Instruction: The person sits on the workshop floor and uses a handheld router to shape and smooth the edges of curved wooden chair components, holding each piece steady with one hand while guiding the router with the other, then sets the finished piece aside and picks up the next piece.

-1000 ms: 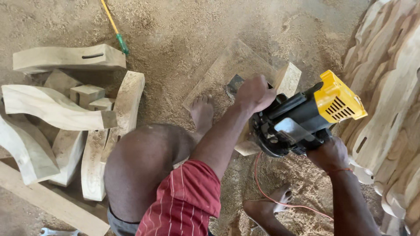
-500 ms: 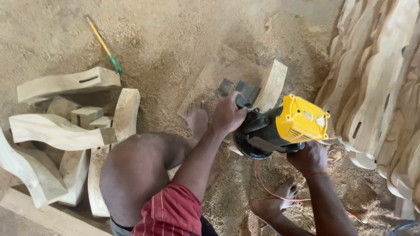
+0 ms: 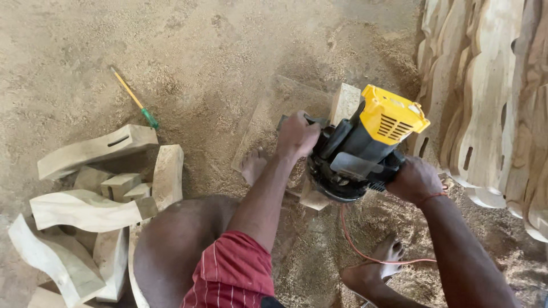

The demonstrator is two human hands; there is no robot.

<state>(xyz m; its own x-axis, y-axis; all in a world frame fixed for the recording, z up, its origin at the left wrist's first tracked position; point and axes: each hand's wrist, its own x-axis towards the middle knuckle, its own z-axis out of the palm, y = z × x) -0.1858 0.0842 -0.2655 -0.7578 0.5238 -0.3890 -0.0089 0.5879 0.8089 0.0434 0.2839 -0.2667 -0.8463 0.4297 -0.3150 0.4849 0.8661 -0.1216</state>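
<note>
Since the frame half a second back, the router [image 3: 365, 151] has tilted so its yellow cap points further up and right; the screwdriver and curved pieces sit lower and more to the left in view.

Far left: a heap of curved wooden pieces [image 3: 85, 208] lies on the sawdust floor [image 3: 228, 51], with small offcut blocks [image 3: 120, 183] among them. Just above the heap lies a screwdriver [image 3: 136, 104] with a yellow shaft and green handle, well apart from both hands.

Centre: bare knee and red striped shorts [image 3: 231, 274]. The left forearm runs up from the shorts, nearly straight, wrist slightly bent. The left hand [image 3: 297, 136] is closed over the router's left handle, knuckles upward.

The router, black body with yellow cap, rests base-down on a pale wooden workpiece [image 3: 344, 102] lying on the floor. A bare foot [image 3: 253, 165] is set just left of it.

Right: the right arm comes in from the lower right corner, elbow out of frame. The right hand [image 3: 415, 179] is clamped on the router's right handle. A red cord [image 3: 365, 251] trails past the other foot [image 3: 374, 268].

Far right: a stack of shaped boards [image 3: 491, 102] stands on edge.
</note>
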